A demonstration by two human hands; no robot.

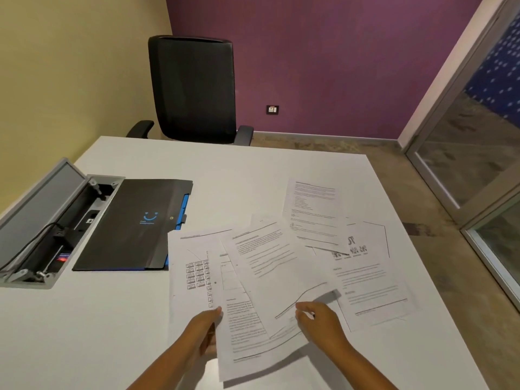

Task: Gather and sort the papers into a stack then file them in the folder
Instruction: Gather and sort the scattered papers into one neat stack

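Several printed white papers lie fanned and overlapping on the white table [112, 319]. My left hand [204, 332] grips the left edge of a text sheet [242, 333] near the front, lifting it slightly. My right hand [320, 319] pinches the lower right part of a sheet with a curved line [270, 266] lying on top. A sheet with a diagram of boxes [191, 266] lies to the left. Two more sheets [312, 209] [368, 274] lie to the right. The closed black folder [132, 223] with a blue smile logo rests at the left.
An open grey cable box [47, 220] with plugs and wires is sunk into the table left of the folder. A black office chair [194, 88] stands at the far edge. The table's right edge drops to the floor beside a glass door [478, 153].
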